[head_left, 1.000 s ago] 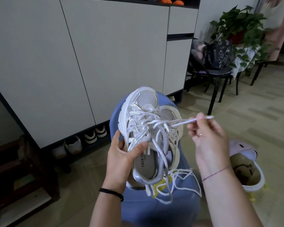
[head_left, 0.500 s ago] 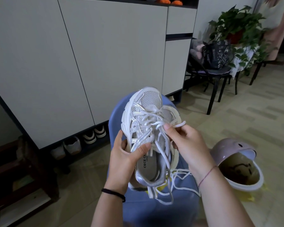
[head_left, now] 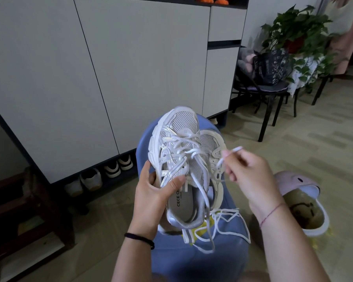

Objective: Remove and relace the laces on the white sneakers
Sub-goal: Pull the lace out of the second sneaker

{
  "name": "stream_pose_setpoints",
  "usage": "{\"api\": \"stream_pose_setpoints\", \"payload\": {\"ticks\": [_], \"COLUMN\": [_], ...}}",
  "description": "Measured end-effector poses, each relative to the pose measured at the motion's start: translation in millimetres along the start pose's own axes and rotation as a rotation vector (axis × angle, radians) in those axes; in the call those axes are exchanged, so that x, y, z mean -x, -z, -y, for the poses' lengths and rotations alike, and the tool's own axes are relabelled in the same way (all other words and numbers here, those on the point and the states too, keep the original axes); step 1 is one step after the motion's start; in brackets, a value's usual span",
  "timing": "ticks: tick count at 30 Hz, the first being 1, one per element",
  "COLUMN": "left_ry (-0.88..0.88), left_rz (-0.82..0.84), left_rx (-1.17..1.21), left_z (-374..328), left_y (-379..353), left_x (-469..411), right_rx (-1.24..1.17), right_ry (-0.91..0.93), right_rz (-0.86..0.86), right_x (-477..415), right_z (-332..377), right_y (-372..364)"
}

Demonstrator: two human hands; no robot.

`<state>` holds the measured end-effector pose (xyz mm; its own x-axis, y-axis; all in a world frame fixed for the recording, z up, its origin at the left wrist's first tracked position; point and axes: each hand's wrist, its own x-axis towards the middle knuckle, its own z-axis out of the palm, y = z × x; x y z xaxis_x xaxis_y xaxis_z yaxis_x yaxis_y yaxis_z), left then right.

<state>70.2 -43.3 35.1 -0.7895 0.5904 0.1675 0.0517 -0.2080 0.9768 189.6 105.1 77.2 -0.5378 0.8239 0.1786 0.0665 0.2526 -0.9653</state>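
The white sneaker (head_left: 179, 151) is in the air above the blue seat (head_left: 192, 259), toe pointing away from you. Your left hand (head_left: 153, 196) grips it at the collar, thumb laid across the top edge and fingers wrapped round its side.

Its lace (head_left: 192, 151) still crosses several eyelet rows toward the toe, and one tail dangles past the heel. Half a second ago your right hand (head_left: 249, 176) was at the eyelets, picking at a crossing. Now it has drawn clear to the right of the shoe, with thumb and forefinger pinching a length of lace that is blurred by the pull.

I judge that another row has come loose, so removal is under way but not finished.

The second sneaker (head_left: 214, 143) rests toward the seat's far edge, just behind the held one. A loose lace (head_left: 230, 218) lies by the seat's right edge. A pink slipper (head_left: 298, 184) sits on the floor beyond it.
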Motion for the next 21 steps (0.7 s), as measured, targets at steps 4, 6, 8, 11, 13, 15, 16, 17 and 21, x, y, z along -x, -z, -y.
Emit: {"api": "stream_pose_setpoints", "payload": {"ticks": [4, 6, 8, 11, 13, 15, 16, 17, 21], "left_ry": [0.001, 0.005, 0.005, 0.006, 0.007, -0.013, -0.026, -0.038, -0.065], "left_rz": [0.062, 0.083, 0.103, 0.141, 0.175, 0.218, 0.231, 0.227, 0.175], "left_rx": [-0.020, -0.028, -0.023, -0.004, -0.006, -0.049, -0.073, -0.090, -0.113], "left_z": [-0.8, -0.2, 0.1, -0.6, -1.6, -2.6, -3.2, -3.2, -4.1], "left_y": [-4.7, -5.9, -7.4, -8.9, -9.5, -10.1, -10.9, -11.4, -10.6], "left_x": [2.0, 1.5, 1.4, 1.7, 2.1, 2.7, 3.4, 3.8, 6.1], "right_rx": [0.157, 0.106, 0.106, 0.091, 0.060, 0.049, 0.054, 0.054, 0.090], "right_ry": [0.076, 0.134, 0.101, 0.045, 0.054, 0.069, 0.080, 0.096, 0.219], "right_rz": [0.006, 0.008, 0.090, 0.139, 0.106, 0.079, 0.072, 0.070, 0.110], "right_x": [7.2, 8.0, 9.6, 10.2, 9.7, 8.6, 7.9, 7.1, 5.4], "right_z": [10.3, 13.6, 13.6, 9.7, 10.3, 8.7, 7.9, 6.8, 7.1], "right_y": [-4.0, -4.4, -8.7, -14.0, -14.1, -13.2, -12.5, -12.2, -5.4]}}
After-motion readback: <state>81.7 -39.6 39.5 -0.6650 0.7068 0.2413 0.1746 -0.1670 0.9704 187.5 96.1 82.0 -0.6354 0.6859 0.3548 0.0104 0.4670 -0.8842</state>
